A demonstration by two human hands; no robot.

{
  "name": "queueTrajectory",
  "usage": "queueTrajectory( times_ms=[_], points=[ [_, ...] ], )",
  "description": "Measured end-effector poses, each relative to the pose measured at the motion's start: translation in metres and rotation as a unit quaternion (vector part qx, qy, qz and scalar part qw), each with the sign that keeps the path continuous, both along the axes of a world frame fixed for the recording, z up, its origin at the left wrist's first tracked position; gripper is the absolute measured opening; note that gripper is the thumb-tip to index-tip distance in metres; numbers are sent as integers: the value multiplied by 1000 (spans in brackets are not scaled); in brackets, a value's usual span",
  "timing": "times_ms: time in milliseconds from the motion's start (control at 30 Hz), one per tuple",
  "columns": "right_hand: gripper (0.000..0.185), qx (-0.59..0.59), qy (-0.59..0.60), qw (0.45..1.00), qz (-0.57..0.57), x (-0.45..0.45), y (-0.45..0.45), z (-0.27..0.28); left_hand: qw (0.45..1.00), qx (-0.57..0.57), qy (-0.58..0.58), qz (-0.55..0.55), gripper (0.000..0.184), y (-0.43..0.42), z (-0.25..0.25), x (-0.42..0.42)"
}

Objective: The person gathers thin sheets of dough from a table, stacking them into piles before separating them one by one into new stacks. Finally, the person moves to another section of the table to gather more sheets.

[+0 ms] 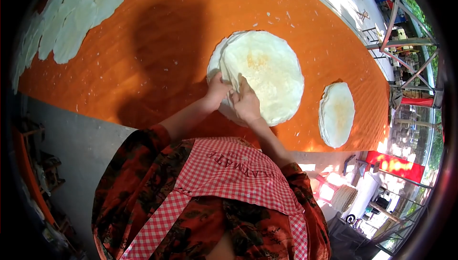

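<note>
A stack of round, pale flatbread sheets (267, 78) lies on the orange cloth in front of me, its top sheet browned near the middle. At the stack's near left edge, my left hand (218, 90) has its fingers closed on the rim of the sheets. Close beside it, my right hand (246, 103) pinches the same edge, its fingers pointing up and left over the top sheet. The two hands almost touch. Some lower sheets stick out to the left of the upper ones.
The orange cloth (191, 2) covers the table, with white crumbs scattered over it. A smaller flatbread stack (337, 115) lies near the right end. Overlapping pale sheets (78, 16) are spread at the upper left. Metal frames (405, 42) stand beyond the right edge.
</note>
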State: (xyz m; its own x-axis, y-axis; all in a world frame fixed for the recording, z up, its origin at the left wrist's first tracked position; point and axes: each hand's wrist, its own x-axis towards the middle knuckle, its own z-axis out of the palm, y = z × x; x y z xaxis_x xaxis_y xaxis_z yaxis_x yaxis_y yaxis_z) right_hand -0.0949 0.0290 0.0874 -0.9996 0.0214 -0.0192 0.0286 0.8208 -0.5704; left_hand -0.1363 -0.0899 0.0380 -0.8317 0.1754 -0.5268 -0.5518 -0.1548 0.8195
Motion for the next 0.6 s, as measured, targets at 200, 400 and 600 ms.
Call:
queueTrajectory(
  times_ms=[200,400,600],
  points=[
    [50,66,-5,998,6,-3,-4,-9,990,-111,86,17,37,9,-14,2],
    [32,156,-82,983,-50,-84,103,89,989,-127,77,25,35,11,-36,2],
    [26,139,91,985,-46,-154,264,202,976,-186,113,10,35,16,-70,-3]
  ],
)
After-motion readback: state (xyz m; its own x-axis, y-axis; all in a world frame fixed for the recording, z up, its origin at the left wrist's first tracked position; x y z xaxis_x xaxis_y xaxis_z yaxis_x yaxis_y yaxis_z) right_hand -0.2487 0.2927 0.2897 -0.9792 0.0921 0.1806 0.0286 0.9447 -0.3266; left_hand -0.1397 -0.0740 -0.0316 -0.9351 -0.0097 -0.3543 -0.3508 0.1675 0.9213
